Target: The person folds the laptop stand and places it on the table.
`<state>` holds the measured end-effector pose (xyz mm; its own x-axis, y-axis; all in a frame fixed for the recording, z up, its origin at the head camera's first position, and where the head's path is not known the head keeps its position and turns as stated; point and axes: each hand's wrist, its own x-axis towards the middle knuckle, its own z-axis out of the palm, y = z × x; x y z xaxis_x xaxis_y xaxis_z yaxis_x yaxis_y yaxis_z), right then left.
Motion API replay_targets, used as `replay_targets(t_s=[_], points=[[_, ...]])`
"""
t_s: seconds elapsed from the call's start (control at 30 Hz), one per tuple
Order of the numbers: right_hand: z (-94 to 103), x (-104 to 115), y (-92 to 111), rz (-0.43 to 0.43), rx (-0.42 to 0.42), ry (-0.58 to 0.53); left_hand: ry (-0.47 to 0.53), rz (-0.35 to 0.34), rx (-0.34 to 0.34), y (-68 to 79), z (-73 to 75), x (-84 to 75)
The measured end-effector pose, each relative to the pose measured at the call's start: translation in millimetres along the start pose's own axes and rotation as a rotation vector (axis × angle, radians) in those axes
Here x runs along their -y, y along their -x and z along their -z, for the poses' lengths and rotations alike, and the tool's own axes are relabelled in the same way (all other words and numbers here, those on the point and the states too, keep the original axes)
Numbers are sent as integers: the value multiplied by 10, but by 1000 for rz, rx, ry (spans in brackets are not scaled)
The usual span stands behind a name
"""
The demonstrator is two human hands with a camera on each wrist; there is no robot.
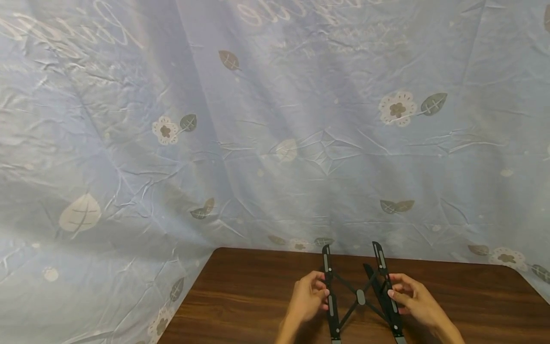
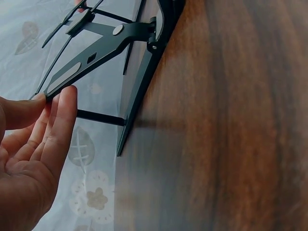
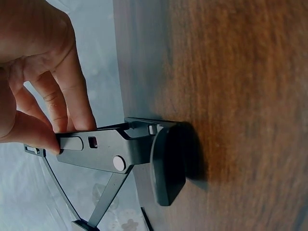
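Note:
A black foldable laptop stand point(image 1: 361, 297) stands on the table, its two side arms spread apart and joined by crossed bars with a grey hub. My left hand point(image 1: 307, 296) pinches the left side arm between thumb and fingers. On the other side, the right hand point(image 1: 414, 298) grips the right arm the same way. In the left wrist view, the arm point(image 2: 96, 53) slopes up from its hinge, over a base leg point(image 2: 139, 96) on the wood. The right wrist view shows thumb and fingers on the arm's raised end, with a hooked front lip point(image 3: 168, 163) near the tabletop.
The dark brown wooden table point(image 1: 240, 296) has rounded far corners. Behind it and to the left hangs a wrinkled pale blue-grey cloth point(image 1: 266, 191) printed with leaves and flowers, close along the table's far edge.

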<state>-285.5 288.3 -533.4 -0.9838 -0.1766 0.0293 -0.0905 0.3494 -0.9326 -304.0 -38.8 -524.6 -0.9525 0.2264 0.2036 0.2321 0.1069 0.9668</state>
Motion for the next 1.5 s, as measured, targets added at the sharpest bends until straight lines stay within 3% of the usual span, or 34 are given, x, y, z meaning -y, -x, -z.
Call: replay_targets(t_s=[0.83, 1.5], points=[[-38, 23, 36, 14, 3, -29, -29, -19, -14, 47, -4, 11], [-34, 56, 38, 24, -3, -24, 12, -9, -22, 21, -14, 0]])
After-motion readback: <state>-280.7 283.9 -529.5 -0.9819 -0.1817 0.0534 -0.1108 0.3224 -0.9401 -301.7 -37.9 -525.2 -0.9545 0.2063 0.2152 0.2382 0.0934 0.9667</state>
